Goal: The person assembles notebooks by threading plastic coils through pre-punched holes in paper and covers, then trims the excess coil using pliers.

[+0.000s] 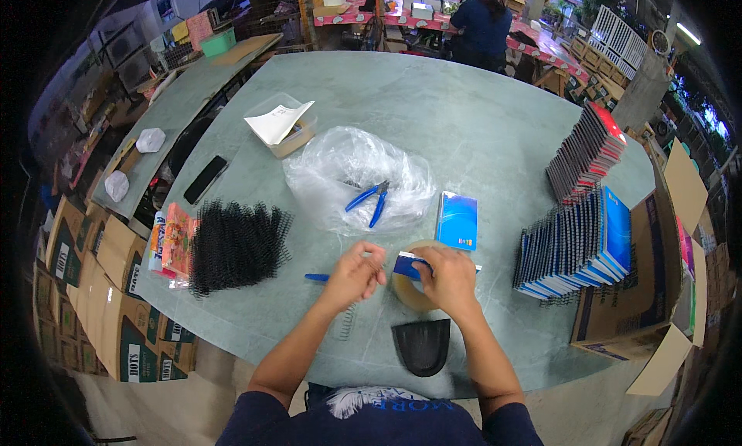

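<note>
My right hand (450, 280) is closed on a blue notebook (407, 265) with a pale edge, mostly hidden by the fingers. It is over a tan tape roll (403, 294). To its left, my left hand (357, 277) is curled in a pinch; whatever it may hold is too small to make out. A loose wire spiral (345, 322) lies below that hand, and a blue pen-like stick (316, 277) lies beside it. Another blue notebook (457, 221) rests flat just beyond my right hand. Nearer me is a black rounded tray-like piece (423, 347).
Blue-handled cutters (369, 202) lie on a clear plastic bag (321, 175). At left are piled black spiral coils (238, 246) and a phone (205, 178); behind stands a plastic tub (297, 141). Blue (572, 245) and red (585, 154) spiral-notebook stacks stand right, near an open carton (630, 311).
</note>
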Available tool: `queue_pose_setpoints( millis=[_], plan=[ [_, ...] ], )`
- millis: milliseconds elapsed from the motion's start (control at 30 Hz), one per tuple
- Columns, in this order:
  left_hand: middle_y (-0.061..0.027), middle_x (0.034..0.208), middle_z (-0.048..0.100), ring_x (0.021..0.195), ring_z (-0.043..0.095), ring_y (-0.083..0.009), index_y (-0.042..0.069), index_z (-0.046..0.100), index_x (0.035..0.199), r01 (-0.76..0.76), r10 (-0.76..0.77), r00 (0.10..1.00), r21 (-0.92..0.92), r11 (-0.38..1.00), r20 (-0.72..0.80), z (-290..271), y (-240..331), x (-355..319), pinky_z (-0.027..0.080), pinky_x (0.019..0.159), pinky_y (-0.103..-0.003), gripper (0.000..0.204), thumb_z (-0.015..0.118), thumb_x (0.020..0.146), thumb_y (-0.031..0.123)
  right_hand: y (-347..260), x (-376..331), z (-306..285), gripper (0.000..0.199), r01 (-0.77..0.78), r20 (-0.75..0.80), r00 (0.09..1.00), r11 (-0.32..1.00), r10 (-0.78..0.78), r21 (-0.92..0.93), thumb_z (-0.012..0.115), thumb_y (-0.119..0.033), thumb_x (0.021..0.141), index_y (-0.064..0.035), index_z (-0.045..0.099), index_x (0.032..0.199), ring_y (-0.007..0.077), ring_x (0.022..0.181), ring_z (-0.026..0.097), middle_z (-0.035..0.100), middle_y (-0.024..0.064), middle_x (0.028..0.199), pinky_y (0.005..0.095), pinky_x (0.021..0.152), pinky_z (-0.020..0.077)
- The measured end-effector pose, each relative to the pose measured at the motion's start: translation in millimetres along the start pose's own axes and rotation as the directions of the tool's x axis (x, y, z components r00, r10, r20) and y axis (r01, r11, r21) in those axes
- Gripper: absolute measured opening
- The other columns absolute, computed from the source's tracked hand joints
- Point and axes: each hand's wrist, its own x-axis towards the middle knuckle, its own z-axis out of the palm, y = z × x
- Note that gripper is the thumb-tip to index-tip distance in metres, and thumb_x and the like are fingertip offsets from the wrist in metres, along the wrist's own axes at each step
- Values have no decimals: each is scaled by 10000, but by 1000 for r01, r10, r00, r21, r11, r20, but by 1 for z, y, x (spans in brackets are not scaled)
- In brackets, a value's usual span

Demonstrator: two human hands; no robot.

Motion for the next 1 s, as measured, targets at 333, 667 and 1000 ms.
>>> queue_pose_setpoints(
  millis=[333, 667, 1000],
  plan=[
    [-90, 929, 605, 838, 571, -134, 48, 499, 1038, -196, 204, 978, -485, 852, -37, -20, 0, -8, 471, 773, -268, 301, 625, 781, -46, 0, -1, -2, 167, 42, 21, 999, 998, -43, 39, 653, -103, 713, -121, 649, 880, 249, 781, 613, 652, 58, 820, 374, 722, 442],
    [-54, 870, 635, 784, 597, -124, 30, 595, 938, -266, 260, 964, -316, 911, -62, -17, -4, -9, 494, 699, -247, 251, 678, 726, -77, -5, -2, -7, 186, 14, 69, 998, 1000, -14, 4, 651, -117, 722, -123, 655, 908, 237, 783, 616, 652, 55, 812, 378, 719, 431],
    [-36, 798, 631, 699, 573, -86, -17, 632, 973, -215, 205, 969, -64, 975, -135, 7, -1, -6, 468, 612, -218, 166, 652, 821, 45, -4, -3, -9, 192, 20, 95, 995, 998, -25, 55, 618, -108, 753, -148, 664, 935, 227, 755, 613, 645, 42, 780, 371, 696, 423]
  ],
)
